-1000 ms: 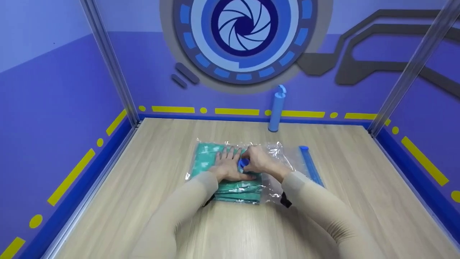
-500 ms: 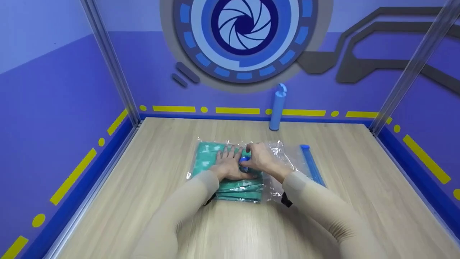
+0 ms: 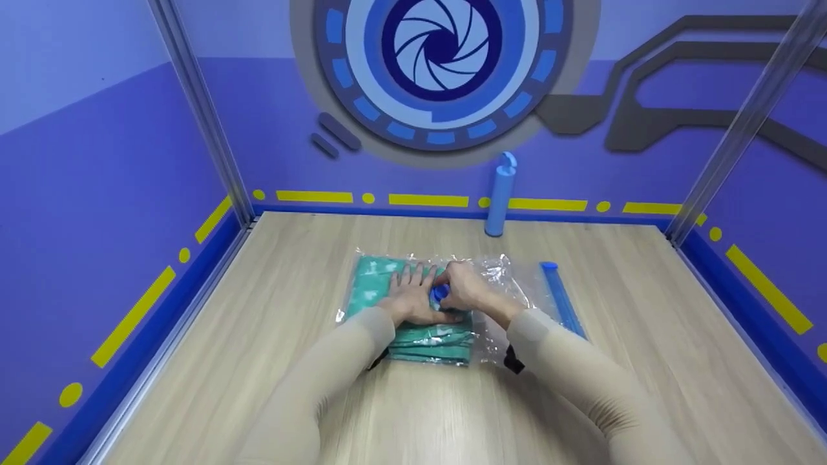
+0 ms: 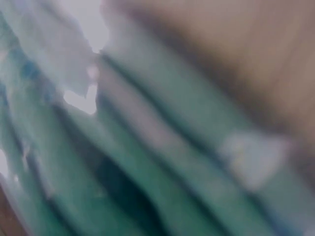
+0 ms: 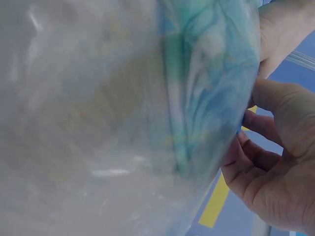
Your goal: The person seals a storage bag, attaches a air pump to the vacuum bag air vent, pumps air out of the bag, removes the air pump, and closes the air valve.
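Observation:
A clear plastic vacuum storage bag lies flat on the table with folded green patterned cloth inside. My left hand rests on the bag over the cloth, fingers straight and spread. Just right of it, my right hand curls its fingers and thumb round a blue valve cap on the bag. In the right wrist view the bag hides most of the cap, while the bent fingers of the right hand show at its edge. Blurred folds of the green cloth fill the left wrist view; no hand shows there.
A light blue hand pump stands upright by the back wall. The bag's blue zip strip runs along its right end. Purple-blue walls with metal corner posts enclose the wooden table at the back and sides.
The right hand turned outward on the blue cap half a second ago and has turned back, its fingers round the cap again. My left hand has stayed in place on the bag.

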Action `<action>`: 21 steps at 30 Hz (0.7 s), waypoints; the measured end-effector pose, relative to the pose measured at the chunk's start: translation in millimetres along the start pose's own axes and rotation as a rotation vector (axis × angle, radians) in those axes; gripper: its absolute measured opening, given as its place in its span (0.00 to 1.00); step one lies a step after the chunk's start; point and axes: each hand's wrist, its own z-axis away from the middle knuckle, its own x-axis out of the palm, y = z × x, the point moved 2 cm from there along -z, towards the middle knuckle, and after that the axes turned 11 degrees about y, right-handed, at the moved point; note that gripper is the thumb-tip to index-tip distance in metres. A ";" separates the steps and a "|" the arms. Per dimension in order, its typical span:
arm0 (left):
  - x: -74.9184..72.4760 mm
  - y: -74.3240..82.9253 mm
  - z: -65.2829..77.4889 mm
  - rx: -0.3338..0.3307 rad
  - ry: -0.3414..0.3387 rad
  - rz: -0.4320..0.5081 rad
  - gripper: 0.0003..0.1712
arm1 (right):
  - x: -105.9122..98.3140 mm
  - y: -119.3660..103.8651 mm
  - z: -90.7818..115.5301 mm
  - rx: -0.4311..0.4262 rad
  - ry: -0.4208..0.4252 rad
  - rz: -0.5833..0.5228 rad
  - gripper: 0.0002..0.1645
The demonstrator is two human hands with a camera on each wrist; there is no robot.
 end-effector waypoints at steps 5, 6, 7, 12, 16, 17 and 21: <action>1.8 -0.7 -0.6 -0.005 -0.003 0.007 0.76 | -3.4 -1.8 1.4 0.001 -0.003 0.027 0.28; 2.1 -1.0 -0.6 -0.004 -0.002 0.006 0.76 | -4.5 -2.1 2.0 0.019 0.004 0.027 0.30; 2.0 -0.9 -1.0 -0.002 -0.001 0.005 0.76 | -6.3 -2.2 2.1 0.038 0.018 0.031 0.31; 0.1 -1.1 -2.9 0.010 0.019 0.000 0.76 | -9.2 -1.0 2.0 0.183 0.099 0.043 0.32; 0.6 -1.2 -3.7 0.004 0.012 -0.007 0.77 | -4.0 2.8 2.2 0.265 0.079 0.108 0.31; 1.2 -1.1 -3.8 0.002 0.008 -0.008 0.77 | -2.8 3.7 2.4 0.274 0.069 0.123 0.31; 2.8 -0.5 -3.4 -0.001 -0.002 -0.012 0.78 | -1.3 4.4 2.1 0.271 0.054 0.126 0.26</action>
